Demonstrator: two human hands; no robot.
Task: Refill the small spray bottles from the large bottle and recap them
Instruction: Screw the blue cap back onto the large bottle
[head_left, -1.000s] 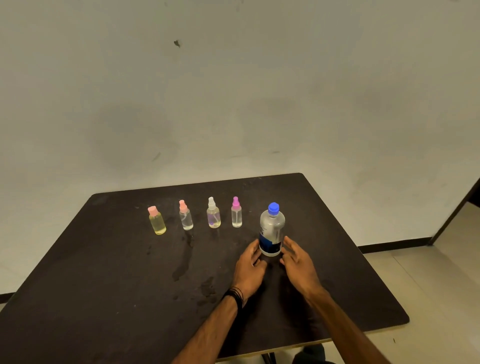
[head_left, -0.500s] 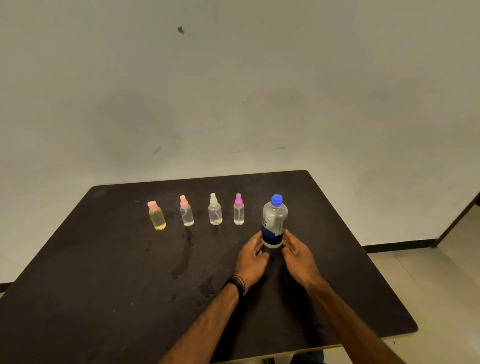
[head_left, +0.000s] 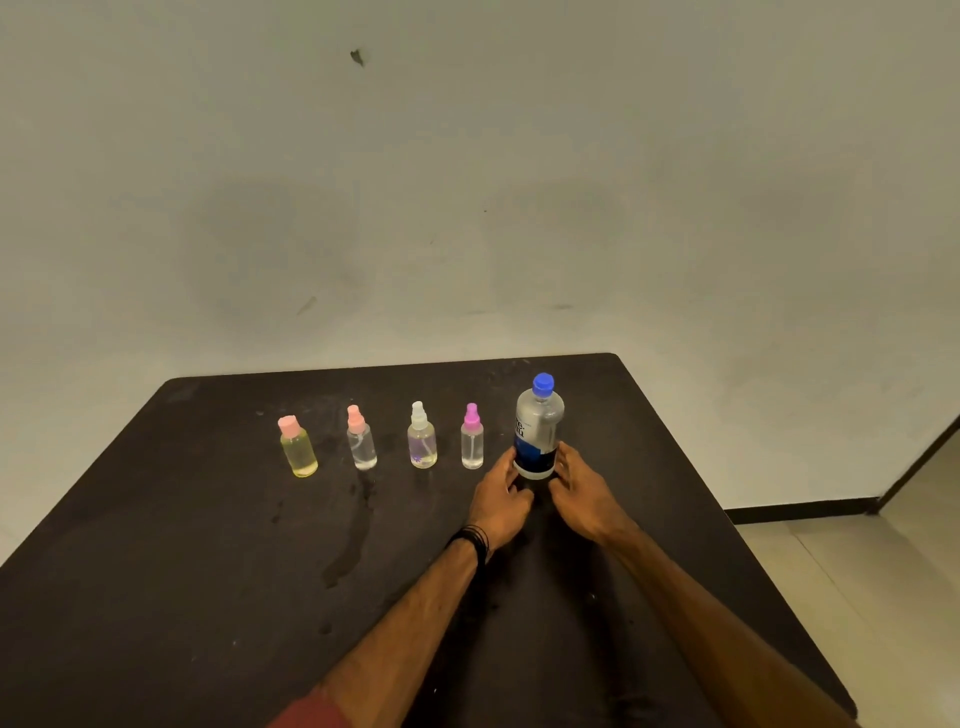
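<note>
While your two hands close in on the foot of the large bottle (head_left: 538, 431), nothing has been opened: its blue cap (head_left: 543, 383) sits on top, and all four sprayers wear theirs. Your left hand (head_left: 500, 500) lies with its fingertips against the bottle's left flank near the base, fingers only loosely bent; your right hand (head_left: 582, 491) mirrors it on the other side, fingers fairly straight along the blue label. Neither wraps the bottle (I read it as steadying or about to lift, not a firm grip).

The bottle stands upright toward the far right corner of the desk (head_left: 156, 571), at the right end of a row running along the far edge. That order probably serves you: the source is nearest your right hand, and the small ones wait in a line to be taken one by one. Just beside the big bottle is the magenta-capped sprayer (head_left: 471, 439), then the white-capped sprayer (head_left: 422, 437), then the pink-capped sprayer (head_left: 359, 440), and last, toward the far left corner, the yellow-filled bottle (head_left: 297, 448) with its broad pink cap. They stand apart from one another, none touching.

Dark wet streaks (head_left: 353, 530) mark the desk in front of the middle of the row, so the surface may be slick. Taking the bottle low keeps it stable, but you will likely need one hand up at the cap to unscrew it.
</note>
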